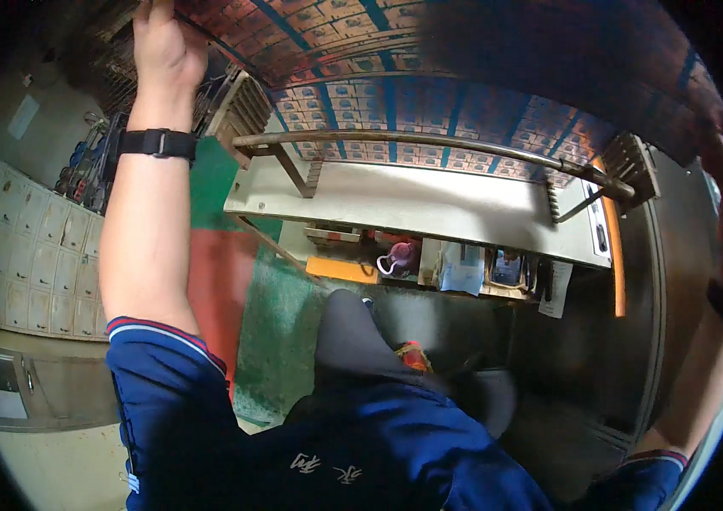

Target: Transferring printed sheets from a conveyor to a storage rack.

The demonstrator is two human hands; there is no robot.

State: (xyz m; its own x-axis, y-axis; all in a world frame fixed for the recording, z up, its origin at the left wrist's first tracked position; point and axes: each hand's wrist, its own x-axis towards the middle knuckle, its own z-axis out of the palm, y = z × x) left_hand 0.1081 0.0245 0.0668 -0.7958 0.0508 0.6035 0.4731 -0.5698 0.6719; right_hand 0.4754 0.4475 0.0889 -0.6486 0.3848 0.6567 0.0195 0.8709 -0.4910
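Observation:
A large printed sheet [336,102], with rows of small pale and orange panels between blue stripes, spreads between my raised arms. My left hand [167,51] is up at its top left edge, fingers bunched together and partly cut off by the picture's edge; it seems to pinch the sheet. My right hand [719,162] is raised at the far right, beside the sheet's dark, shadowed side. Its fingers are lost in shadow and blur. Below the sheet, a metal rod [429,138] runs between notched supports above a white bench top [412,192].
Under the bench sit a pink jug with a white handle [400,258], an orange box [342,271] and papers [461,266]. Dark panels [578,358] stand at right. Lockers [33,247] line the left wall. The floor is green [280,341] and red [221,298].

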